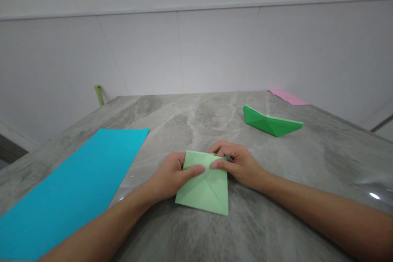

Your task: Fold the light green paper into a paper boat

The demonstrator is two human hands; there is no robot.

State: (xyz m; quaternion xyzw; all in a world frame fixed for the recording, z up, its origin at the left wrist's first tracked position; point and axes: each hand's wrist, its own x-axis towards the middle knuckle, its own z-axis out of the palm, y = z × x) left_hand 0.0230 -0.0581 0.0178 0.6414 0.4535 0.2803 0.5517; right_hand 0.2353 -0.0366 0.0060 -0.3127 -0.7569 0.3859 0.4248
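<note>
A folded light green paper (204,190), roughly square with diagonal creases, is held just above the table in front of me. My left hand (176,176) grips its left side, thumb pressed flat across the front and fingers hidden behind. At the upper right edge, my right hand (238,163) pinches the paper between thumb and bent fingers. Beyond my right hand a folded green paper boat (272,125) rests on the table.
The grey marbled table (190,114) reaches back to a white wall (211,49). A large blue sheet (80,188) lies along the left. Pink paper (288,97) lies at the far right edge. A pale green strip-like object (98,95) stands beyond the far left corner.
</note>
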